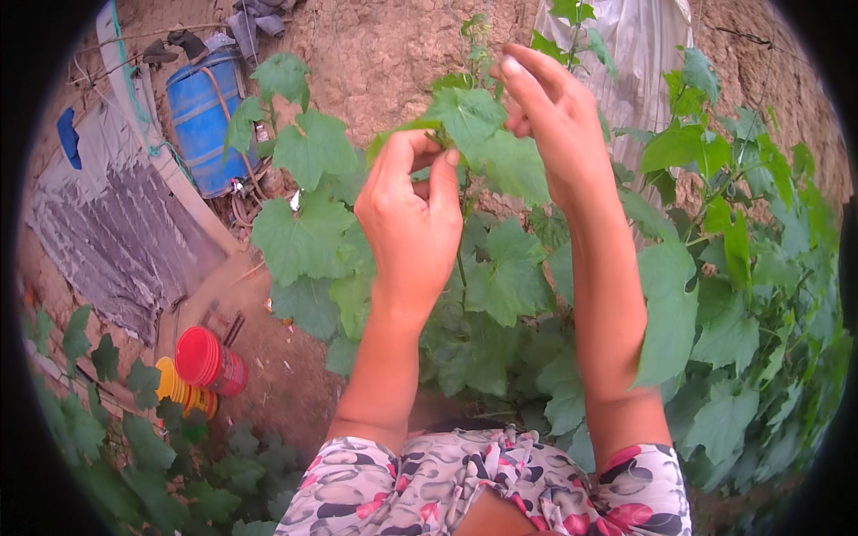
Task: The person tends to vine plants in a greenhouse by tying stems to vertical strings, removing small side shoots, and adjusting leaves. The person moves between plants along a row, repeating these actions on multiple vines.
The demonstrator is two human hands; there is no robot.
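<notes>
My left hand (414, 211) pinches the stem of a climbing vine between thumb and forefinger, just under a broad green leaf (469, 120). The exact spot of the pinch is partly covered by the fingers and leaf. Higher and to the right, my right hand (560, 117) is raised beside the thin shoot tip (477, 53), its fingers bent. Whether something fine lies between those fingers cannot be made out. Large lobed leaves (506, 268) of the same plant hang below and between both forearms.
Behind the vine rises a rough earthen wall (375, 40), with a plastic sheet (637, 74) hanging on it. To the left are a blue barrel (204, 127), a grey cloth (120, 228), a red bucket (208, 362) and a yellow bucket (171, 382). Dense foliage (757, 301) fills the right.
</notes>
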